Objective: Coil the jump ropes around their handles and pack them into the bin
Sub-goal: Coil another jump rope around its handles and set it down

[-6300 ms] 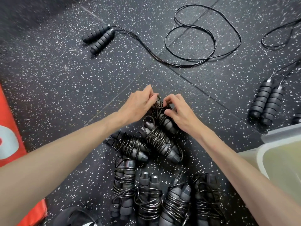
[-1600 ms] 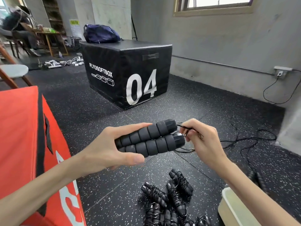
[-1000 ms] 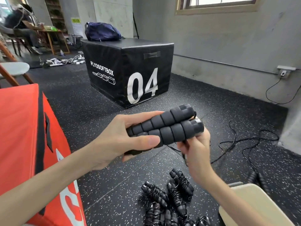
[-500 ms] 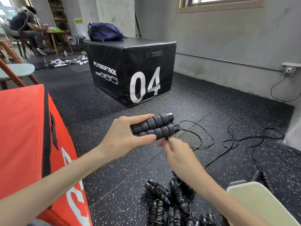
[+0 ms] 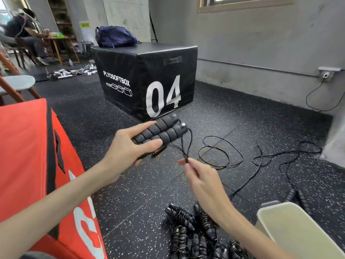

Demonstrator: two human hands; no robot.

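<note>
My left hand [image 5: 127, 152] grips a pair of black ribbed foam handles [image 5: 164, 130] held side by side, tips pointing up and right. The thin black cord [image 5: 186, 144] runs down from the handle tips to my right hand [image 5: 201, 176], which pinches it between thumb and fingers. The rest of that cord lies in loose loops on the floor [image 5: 220, 152]. Several coiled jump ropes [image 5: 192, 230] are piled on the floor at the bottom. The pale bin [image 5: 268, 215] stands at the lower right, partly cut off.
A red padded box [image 5: 28, 156] fills the left side. A black plyo box marked 04 [image 5: 149, 81] stands ahead with a blue bag on it. Another uncoiled rope [image 5: 283, 161] and its handles [image 5: 296, 197] lie right of the pile. A person sits far left.
Since 6.3 s ago my hands left the coiled pile and picked up a fresh rope. In the last half second my right hand pulled the cord down and away from the handles.
</note>
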